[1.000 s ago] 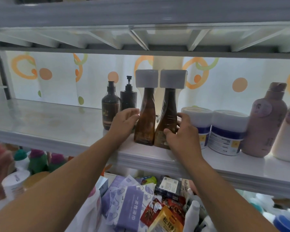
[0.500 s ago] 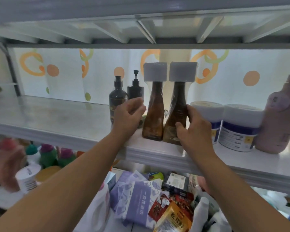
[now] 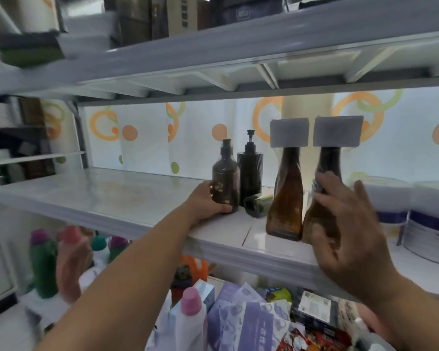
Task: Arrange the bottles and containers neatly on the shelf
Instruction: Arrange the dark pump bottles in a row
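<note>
On the white shelf (image 3: 127, 198) stand a brown pump bottle (image 3: 225, 177), a black pump bottle (image 3: 249, 173) behind it, and two amber bottles with grey square caps (image 3: 287, 198) (image 3: 325, 173). My left hand (image 3: 205, 201) is wrapped around the base of the brown pump bottle. My right hand (image 3: 345, 231) is spread in front of the right amber bottle, fingers apart, and I cannot tell whether it touches the bottle. A small dark and green tube (image 3: 257, 203) lies on its side between the pump bottles and the amber bottles.
Two white tubs with purple bands (image 3: 388, 198) (image 3: 433, 224) stand at the right. The shelf's left half is bare. Below are coloured-cap bottles (image 3: 43, 262), a pink-capped bottle (image 3: 190, 317) and purple packets (image 3: 243, 323). Boxes sit on the upper shelf (image 3: 213, 49).
My left hand has left the left amber bottle and gone left to grip the brown pump bottle. My right hand has let go of the right amber bottle and spread open. The view shifted left and up.
</note>
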